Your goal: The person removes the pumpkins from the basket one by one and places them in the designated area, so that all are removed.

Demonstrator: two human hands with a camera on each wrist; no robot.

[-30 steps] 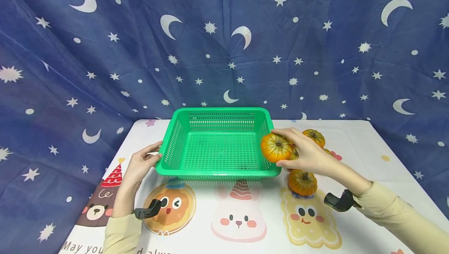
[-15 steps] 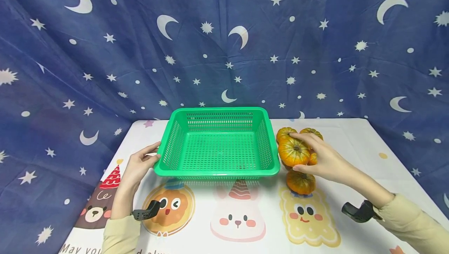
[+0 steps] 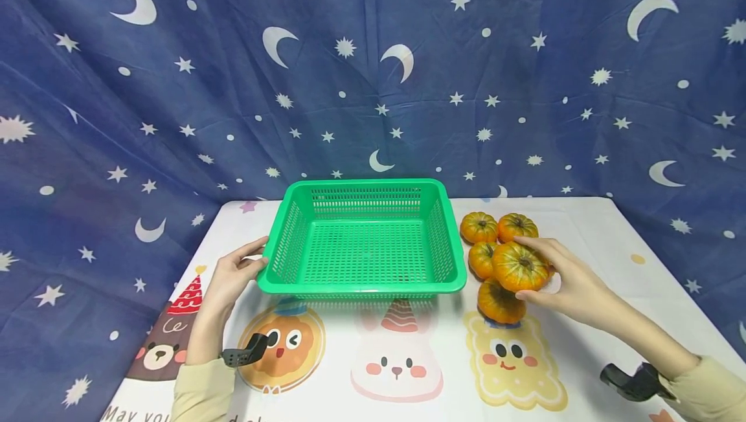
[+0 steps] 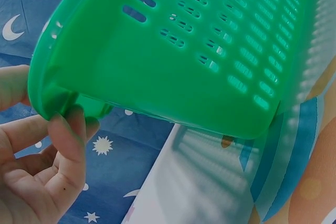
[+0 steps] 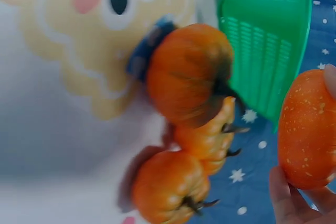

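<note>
My left hand (image 3: 230, 276) pinches the left rim of a green plastic basket (image 3: 361, 288), with thumb and fingers at the lip in the left wrist view. The basket stands upright with no pumpkin in it. My right hand (image 3: 574, 285) holds a small orange-yellow pumpkin (image 3: 520, 266) by its sides, thumb toward me and fingers on the far side. In the right wrist view this pumpkin (image 5: 307, 135) shows its smooth orange flank. It hangs over the cluster to the right of the basket, partly covering the front pumpkin (image 3: 500, 303) and the middle pumpkin (image 3: 481, 260).
Two more pumpkins sit at the back of the cluster, a left one (image 3: 479, 226) close beside the basket and a right one (image 3: 517, 224). A white cartoon tablecloth (image 3: 326, 402) covers the table. A blue star-and-moon curtain (image 3: 373, 105) hangs behind its far edge.
My right hand has carried the pumpkin rightward from the basket's right rim to over the other pumpkins, uncovering the back ones. My left hand has stayed at the basket's left rim.
</note>
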